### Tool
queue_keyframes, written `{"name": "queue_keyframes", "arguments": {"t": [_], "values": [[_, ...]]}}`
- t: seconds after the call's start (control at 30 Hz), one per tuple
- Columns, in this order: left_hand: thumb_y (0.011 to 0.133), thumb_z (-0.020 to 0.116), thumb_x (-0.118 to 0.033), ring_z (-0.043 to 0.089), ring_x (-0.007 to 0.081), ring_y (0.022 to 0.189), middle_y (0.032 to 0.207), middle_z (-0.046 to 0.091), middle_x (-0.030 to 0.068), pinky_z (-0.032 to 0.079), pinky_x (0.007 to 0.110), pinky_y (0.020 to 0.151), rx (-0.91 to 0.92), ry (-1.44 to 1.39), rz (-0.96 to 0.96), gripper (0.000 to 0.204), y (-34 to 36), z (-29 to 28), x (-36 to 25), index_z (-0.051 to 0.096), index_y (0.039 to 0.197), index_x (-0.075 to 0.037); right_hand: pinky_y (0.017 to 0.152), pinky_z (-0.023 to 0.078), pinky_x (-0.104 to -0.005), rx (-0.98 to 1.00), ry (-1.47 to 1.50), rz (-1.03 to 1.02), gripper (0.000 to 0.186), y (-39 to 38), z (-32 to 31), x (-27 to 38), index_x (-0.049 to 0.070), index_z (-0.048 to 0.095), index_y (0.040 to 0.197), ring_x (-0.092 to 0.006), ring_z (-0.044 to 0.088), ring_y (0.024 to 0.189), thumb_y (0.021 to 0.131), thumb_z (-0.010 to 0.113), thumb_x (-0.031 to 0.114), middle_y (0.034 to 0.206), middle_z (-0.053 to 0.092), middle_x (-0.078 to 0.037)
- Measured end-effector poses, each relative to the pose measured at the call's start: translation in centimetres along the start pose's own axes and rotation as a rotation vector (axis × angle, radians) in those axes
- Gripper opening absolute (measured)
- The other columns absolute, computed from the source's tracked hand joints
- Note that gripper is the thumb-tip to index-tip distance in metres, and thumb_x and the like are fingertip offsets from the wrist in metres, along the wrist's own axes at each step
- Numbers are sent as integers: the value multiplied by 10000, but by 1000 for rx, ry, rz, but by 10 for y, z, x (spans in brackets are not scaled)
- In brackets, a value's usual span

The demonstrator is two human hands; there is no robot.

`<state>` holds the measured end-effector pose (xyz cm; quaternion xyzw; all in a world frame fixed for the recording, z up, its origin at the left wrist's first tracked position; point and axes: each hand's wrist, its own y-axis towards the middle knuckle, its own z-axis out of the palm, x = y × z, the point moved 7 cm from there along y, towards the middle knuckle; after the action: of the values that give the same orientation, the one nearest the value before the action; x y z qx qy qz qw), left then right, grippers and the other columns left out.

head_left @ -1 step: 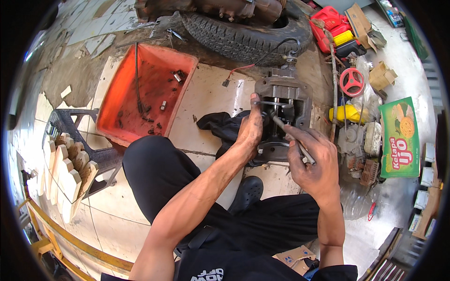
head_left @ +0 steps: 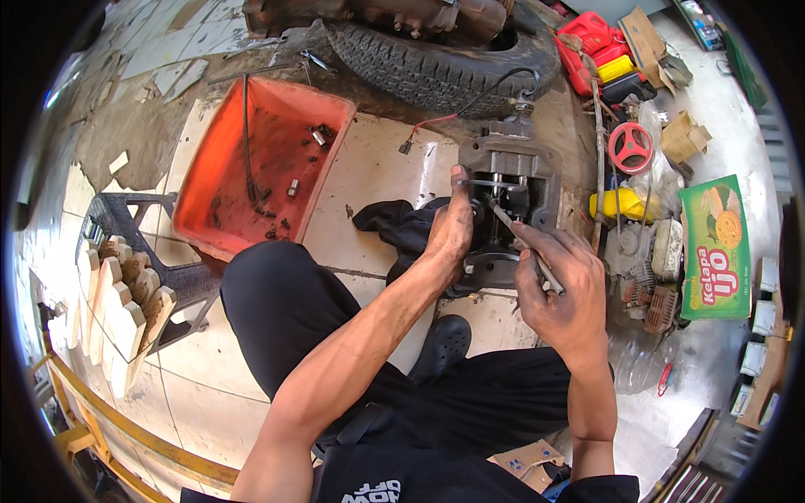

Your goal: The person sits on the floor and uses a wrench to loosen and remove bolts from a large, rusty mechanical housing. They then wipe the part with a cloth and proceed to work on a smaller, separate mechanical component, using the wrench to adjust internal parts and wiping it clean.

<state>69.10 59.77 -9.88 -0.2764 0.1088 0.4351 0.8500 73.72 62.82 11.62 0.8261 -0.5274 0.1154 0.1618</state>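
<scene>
In front of me a dark, greasy cast-metal housing (head_left: 547, 164) stands on the tiles, with shafts and a fork-like metal part (head_left: 486, 184) showing in its open middle. My left hand (head_left: 451, 225) grips the housing's left side, its thumb pointing away from me along the edge; the other fingers are mostly hidden. A slim grey metal rod (head_left: 549, 275) is pinched in my right hand (head_left: 563, 281), index finger stretched along it. The rod slants away to the left, and its far end reaches into the opening among the shafts. Whether that end touches a part, I cannot tell.
Left of the housing lies black cloth (head_left: 394, 230), beside an orange bin (head_left: 189, 201) holding sockets and a long-handled tool. A tyre (head_left: 419, 71) lies beyond. Red jugs (head_left: 591, 38), a red handwheel (head_left: 629, 146) and a green carton (head_left: 713, 210) crowd the right. A stool (head_left: 180, 272) stands left.
</scene>
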Motion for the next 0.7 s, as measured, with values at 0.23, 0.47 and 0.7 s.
{"name": "queue_keyframes", "arguments": {"t": [0.23, 0.47, 0.7], "values": [[978, 114, -677, 635, 261, 1107, 1220, 635, 164, 503, 408, 1014, -27, -24, 2, 818, -13, 27, -15, 525, 1356, -79, 817, 489, -429, 4, -294, -81, 314, 5, 27, 11, -29, 642, 1128, -350, 618, 872, 822, 621, 39, 940, 647, -181], [974, 90, -679, 630, 278, 1131, 1265, 618, 158, 503, 408, 1018, -43, 21, -75, 821, -17, 22, -15, 502, 1392, -105, 847, 485, -437, 46, -202, -105, 282, 6, 15, 7, -50, 635, 1124, -375, 616, 908, 850, 597, 3, 973, 643, -210], [948, 104, -716, 671, 278, 1065, 1258, 627, 146, 584, 468, 910, 31, -117, -23, 824, -9, 15, -12, 486, 1404, -145, 753, 511, -356, 96, 78, -59, 203, 5, -37, 0, -50, 682, 1051, -273, 669, 783, 888, 608, 44, 883, 708, -163]]}}
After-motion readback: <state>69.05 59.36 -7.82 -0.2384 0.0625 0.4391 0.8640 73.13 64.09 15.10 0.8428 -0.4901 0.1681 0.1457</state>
